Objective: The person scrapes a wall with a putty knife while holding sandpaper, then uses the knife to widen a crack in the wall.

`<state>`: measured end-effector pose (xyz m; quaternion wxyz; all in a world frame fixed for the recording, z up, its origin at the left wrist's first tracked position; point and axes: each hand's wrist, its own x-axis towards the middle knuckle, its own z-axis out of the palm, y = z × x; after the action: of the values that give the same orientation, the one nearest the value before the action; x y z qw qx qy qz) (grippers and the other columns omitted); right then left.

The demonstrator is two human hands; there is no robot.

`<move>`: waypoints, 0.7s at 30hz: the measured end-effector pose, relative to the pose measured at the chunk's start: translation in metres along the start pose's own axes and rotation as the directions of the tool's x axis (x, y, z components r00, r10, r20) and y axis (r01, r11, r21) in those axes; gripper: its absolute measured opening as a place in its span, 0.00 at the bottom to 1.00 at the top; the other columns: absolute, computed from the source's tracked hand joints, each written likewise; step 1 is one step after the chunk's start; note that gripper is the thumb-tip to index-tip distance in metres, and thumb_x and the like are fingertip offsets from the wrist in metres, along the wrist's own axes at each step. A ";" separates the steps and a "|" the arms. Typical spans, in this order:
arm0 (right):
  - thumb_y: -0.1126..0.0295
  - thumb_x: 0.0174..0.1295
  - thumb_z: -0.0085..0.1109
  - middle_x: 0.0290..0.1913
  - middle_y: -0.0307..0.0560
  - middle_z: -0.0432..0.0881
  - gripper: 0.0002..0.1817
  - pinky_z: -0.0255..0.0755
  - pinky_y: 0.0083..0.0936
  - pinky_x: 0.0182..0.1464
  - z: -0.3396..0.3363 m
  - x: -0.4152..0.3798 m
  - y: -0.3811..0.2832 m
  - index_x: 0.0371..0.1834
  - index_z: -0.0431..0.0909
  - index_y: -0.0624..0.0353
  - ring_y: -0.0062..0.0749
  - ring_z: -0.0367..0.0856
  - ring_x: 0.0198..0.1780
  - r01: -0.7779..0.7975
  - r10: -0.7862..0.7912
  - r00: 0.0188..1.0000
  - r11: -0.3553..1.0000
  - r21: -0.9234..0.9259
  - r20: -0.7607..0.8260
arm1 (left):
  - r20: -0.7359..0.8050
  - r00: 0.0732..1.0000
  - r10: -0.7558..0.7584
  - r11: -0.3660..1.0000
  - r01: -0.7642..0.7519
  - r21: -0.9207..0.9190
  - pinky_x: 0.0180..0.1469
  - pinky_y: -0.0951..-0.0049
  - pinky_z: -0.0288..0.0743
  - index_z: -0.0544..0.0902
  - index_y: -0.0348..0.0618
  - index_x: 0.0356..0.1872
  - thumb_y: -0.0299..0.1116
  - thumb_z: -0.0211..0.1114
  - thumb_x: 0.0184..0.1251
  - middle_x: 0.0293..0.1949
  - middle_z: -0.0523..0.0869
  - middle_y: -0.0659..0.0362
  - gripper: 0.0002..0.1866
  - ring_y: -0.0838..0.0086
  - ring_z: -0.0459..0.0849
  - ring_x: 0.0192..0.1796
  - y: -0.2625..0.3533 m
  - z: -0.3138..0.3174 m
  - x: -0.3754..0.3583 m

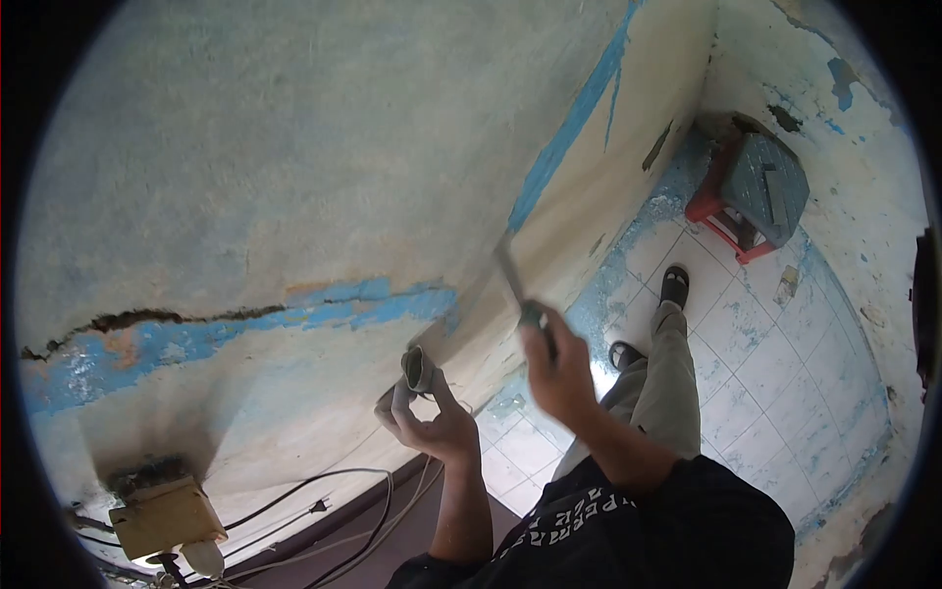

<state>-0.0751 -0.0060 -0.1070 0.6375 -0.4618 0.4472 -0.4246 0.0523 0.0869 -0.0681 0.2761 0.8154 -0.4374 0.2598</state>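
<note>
My right hand (561, 378) is closed round the dark handle of a scraper (509, 275), whose narrow blade is blurred by motion. The blade's tip is at the wall (324, 147), by the lower end of a long blue strip (574, 113). Raised in front of the lower wall, my left hand (437, 427) has its fingers curled round a short, grey-green, hollow round piece (417, 368) with its open end showing. Its exact kind I cannot make out. Left of that hand, a ragged crack (177, 316) runs above a patch of exposed blue paint (108, 368).
A yellowed electrical box (169, 520) with plugs and loose cables (378, 520) is at the lower left. On the paint-spattered tiled floor (746, 363), a stool (760, 187) with red legs stands in the corner. My feet (675, 285) are in dark sandals.
</note>
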 end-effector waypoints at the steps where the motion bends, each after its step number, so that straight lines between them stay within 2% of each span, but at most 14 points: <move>1: 0.62 0.77 0.58 0.25 0.53 0.82 0.17 0.71 0.33 0.28 -0.008 0.016 -0.007 0.60 0.78 0.62 0.37 0.84 0.24 -0.087 0.087 0.996 0.996 0.003 -0.024 | -0.011 1.000 -0.007 0.999 0.007 -0.042 0.44 0.63 0.70 0.83 0.37 0.46 0.19 0.78 0.58 0.39 0.77 0.57 0.17 0.66 0.74 0.42 0.002 0.000 0.001; 2: 0.61 0.77 0.58 0.23 0.53 0.80 0.16 0.70 0.33 0.27 -0.019 0.035 -0.018 0.58 0.78 0.62 0.35 0.81 0.22 -0.095 0.096 0.994 0.995 0.023 -0.051 | -0.029 1.000 -0.013 0.996 0.010 -0.090 0.44 0.64 0.69 0.83 0.37 0.46 0.20 0.79 0.58 0.39 0.77 0.57 0.17 0.66 0.74 0.42 0.003 0.001 0.002; 4: 0.61 0.77 0.57 0.23 0.53 0.80 0.16 0.71 0.34 0.28 -0.018 0.040 -0.027 0.58 0.77 0.62 0.36 0.81 0.22 -0.095 0.094 0.995 0.996 -0.001 -0.032 | -0.047 0.999 -0.025 0.994 0.020 -0.111 0.44 0.63 0.69 0.82 0.38 0.45 0.20 0.79 0.58 0.39 0.77 0.57 0.16 0.66 0.74 0.42 0.004 0.002 0.001; 6: 0.62 0.77 0.57 0.23 0.52 0.79 0.16 0.71 0.34 0.29 -0.008 0.011 -0.014 0.59 0.77 0.62 0.37 0.80 0.21 0.033 -0.033 0.999 0.999 -0.042 0.011 | -0.019 1.000 -0.021 1.000 0.020 -0.022 0.45 0.63 0.70 0.82 0.38 0.46 0.20 0.78 0.58 0.39 0.78 0.56 0.17 0.65 0.75 0.42 0.003 0.003 0.001; 7: 0.63 0.77 0.57 0.24 0.53 0.80 0.17 0.72 0.35 0.30 -0.004 0.001 -0.017 0.59 0.77 0.63 0.42 0.83 0.24 0.056 -0.054 0.998 0.998 -0.041 0.038 | -0.027 1.000 -0.012 0.999 0.011 -0.032 0.46 0.62 0.70 0.82 0.38 0.46 0.19 0.78 0.57 0.39 0.78 0.56 0.17 0.65 0.75 0.43 -0.001 0.004 0.000; 8: 0.63 0.77 0.57 0.24 0.53 0.80 0.17 0.72 0.35 0.30 -0.007 0.004 -0.016 0.59 0.77 0.63 0.42 0.83 0.24 0.049 -0.048 0.998 0.998 -0.041 0.035 | -0.021 1.000 -0.010 0.999 0.009 -0.031 0.46 0.62 0.70 0.82 0.38 0.46 0.19 0.78 0.57 0.39 0.78 0.56 0.17 0.65 0.75 0.43 -0.002 0.005 0.000; 11: 0.62 0.76 0.58 0.29 0.58 0.84 0.19 0.76 0.38 0.34 -0.019 0.014 -0.036 0.60 0.76 0.65 0.53 0.90 0.34 -0.140 0.147 0.979 0.988 -0.064 0.144 | -0.026 1.000 -0.017 0.999 0.016 -0.035 0.46 0.62 0.70 0.82 0.38 0.47 0.19 0.77 0.58 0.39 0.77 0.57 0.17 0.65 0.75 0.43 0.002 0.002 0.000; 12: 0.62 0.76 0.58 0.29 0.58 0.84 0.19 0.76 0.38 0.34 -0.017 0.013 -0.031 0.60 0.76 0.65 0.53 0.90 0.34 -0.134 0.142 0.979 0.989 -0.066 0.148 | -0.033 0.999 -0.021 0.999 0.019 -0.035 0.46 0.62 0.70 0.82 0.38 0.47 0.19 0.77 0.58 0.39 0.77 0.57 0.17 0.65 0.75 0.43 0.002 0.003 -0.001; 14: 0.63 0.76 0.58 0.29 0.59 0.84 0.18 0.76 0.36 0.34 -0.012 0.001 -0.017 0.61 0.76 0.65 0.51 0.89 0.32 0.016 -0.012 0.997 0.998 -0.059 0.076 | -0.035 0.999 -0.016 0.999 0.014 -0.045 0.46 0.63 0.70 0.82 0.38 0.47 0.19 0.77 0.58 0.38 0.77 0.57 0.17 0.65 0.75 0.43 0.004 0.003 0.000; 16: 0.64 0.76 0.59 0.28 0.59 0.83 0.18 0.75 0.36 0.33 -0.014 -0.003 -0.025 0.61 0.76 0.65 0.51 0.88 0.30 0.018 -0.012 0.994 0.998 -0.060 0.111 | -0.025 1.000 -0.019 0.999 0.019 -0.036 0.46 0.63 0.70 0.82 0.38 0.47 0.19 0.77 0.58 0.38 0.77 0.57 0.17 0.65 0.75 0.43 0.005 0.003 -0.001; 18: 0.65 0.75 0.59 0.27 0.59 0.83 0.18 0.76 0.37 0.34 -0.019 0.001 -0.029 0.61 0.76 0.65 0.54 0.88 0.30 -0.081 0.092 0.975 0.995 -0.064 0.202 | -0.008 1.000 -0.026 1.000 0.026 -0.011 0.46 0.63 0.70 0.82 0.38 0.47 0.18 0.77 0.58 0.38 0.77 0.57 0.17 0.65 0.75 0.44 0.004 0.003 0.001; 19: 0.64 0.75 0.60 0.26 0.58 0.83 0.19 0.76 0.37 0.32 -0.020 0.000 -0.026 0.62 0.76 0.64 0.53 0.88 0.29 -0.021 0.034 0.988 0.996 -0.087 0.151 | -0.020 1.000 -0.022 0.999 0.022 -0.037 0.46 0.63 0.70 0.82 0.38 0.46 0.18 0.77 0.58 0.38 0.77 0.57 0.16 0.65 0.75 0.43 0.005 0.003 0.002; 21: 0.64 0.75 0.60 0.27 0.58 0.83 0.19 0.76 0.37 0.32 -0.016 -0.005 -0.023 0.62 0.75 0.65 0.53 0.88 0.29 -0.063 0.074 0.987 0.995 -0.082 0.141 | -0.026 0.999 -0.044 0.995 0.042 -0.086 0.45 0.64 0.69 0.83 0.38 0.45 0.18 0.77 0.58 0.38 0.77 0.57 0.15 0.66 0.74 0.42 0.010 0.000 0.003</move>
<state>-0.0947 -0.0095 -0.0865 0.6641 -0.5000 0.4316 -0.3503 0.0454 0.0806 -0.0642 0.3225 0.8084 -0.4265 0.2462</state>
